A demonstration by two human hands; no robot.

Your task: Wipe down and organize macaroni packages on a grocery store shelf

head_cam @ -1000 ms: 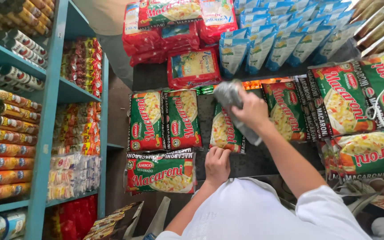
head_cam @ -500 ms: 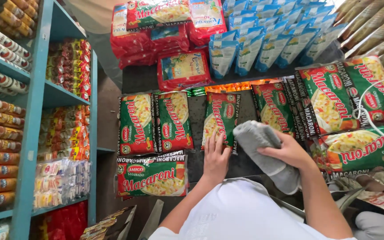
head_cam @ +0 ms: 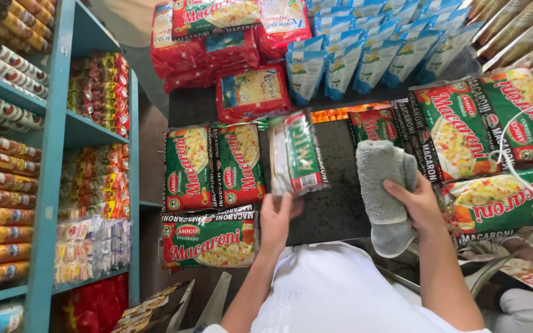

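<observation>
At a dark shop shelf (head_cam: 334, 203), the left hand (head_cam: 277, 219) has lifted a green macaroni packet (head_cam: 297, 154) on edge, fingers pinching its near end. The right hand (head_cam: 417, 200), moved right, stays clamped on a grey cloth (head_cam: 382, 185) beside the bared patch.
</observation>
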